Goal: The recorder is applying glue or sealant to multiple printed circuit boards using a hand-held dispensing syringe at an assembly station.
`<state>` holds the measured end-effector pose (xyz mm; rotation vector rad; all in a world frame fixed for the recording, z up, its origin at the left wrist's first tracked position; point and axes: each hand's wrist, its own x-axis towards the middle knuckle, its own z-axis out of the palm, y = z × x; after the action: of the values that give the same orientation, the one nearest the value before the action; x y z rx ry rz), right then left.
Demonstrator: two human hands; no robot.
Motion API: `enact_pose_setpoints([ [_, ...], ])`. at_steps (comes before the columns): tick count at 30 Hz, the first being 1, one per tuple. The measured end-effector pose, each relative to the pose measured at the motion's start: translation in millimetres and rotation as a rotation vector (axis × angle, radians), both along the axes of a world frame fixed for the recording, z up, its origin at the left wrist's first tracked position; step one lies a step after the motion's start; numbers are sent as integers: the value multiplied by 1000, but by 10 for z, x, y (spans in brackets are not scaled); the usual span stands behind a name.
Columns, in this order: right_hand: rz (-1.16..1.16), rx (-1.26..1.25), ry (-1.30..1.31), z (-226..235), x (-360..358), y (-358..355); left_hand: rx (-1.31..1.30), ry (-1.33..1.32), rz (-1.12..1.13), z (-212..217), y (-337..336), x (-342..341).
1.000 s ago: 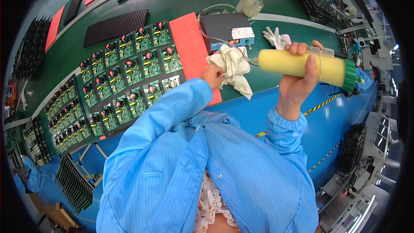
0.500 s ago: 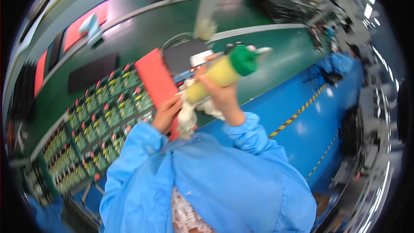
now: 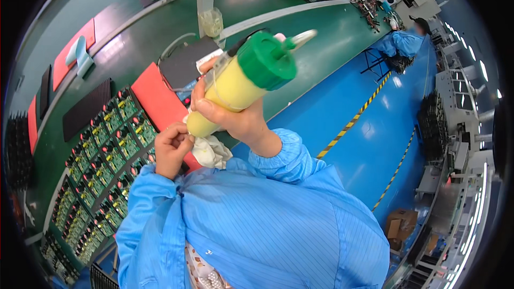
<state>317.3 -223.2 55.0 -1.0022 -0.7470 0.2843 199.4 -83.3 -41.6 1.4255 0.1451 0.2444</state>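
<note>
My right hand (image 3: 243,120) is wrapped round a yellow bottle (image 3: 230,88) with a green screw cap (image 3: 266,61) and a pale spout. The bottle is tilted, its cap toward the far right and its rounded base toward my left hand (image 3: 172,149). That hand's fingers are pinched together right beside the base; what is between them is too small to make out. Just below the base sits a crumpled white cloth (image 3: 212,153), partly behind the bottle and my hands. A red mat (image 3: 159,96) lies on the green bench under my left hand's far side.
Rows of circuit boards (image 3: 101,163) fill the left of the bench. Beyond my hands stands a dark box-shaped device (image 3: 184,64) with a cable. A black pad (image 3: 85,108) lies farther left. Across the blue floor (image 3: 305,123), a seated person (image 3: 404,43) in blue works at the far right.
The bottle has come nearer and shifted left with my right hand. My left hand has also moved left and now pinches close to the bottle's base. The whole view has turned somewhat.
</note>
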Motion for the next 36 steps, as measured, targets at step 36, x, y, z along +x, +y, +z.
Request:
enact_pose_setpoints([
  [36,-596,106,-84,576,1032,727,944,115,-412,-748,291,28],
])
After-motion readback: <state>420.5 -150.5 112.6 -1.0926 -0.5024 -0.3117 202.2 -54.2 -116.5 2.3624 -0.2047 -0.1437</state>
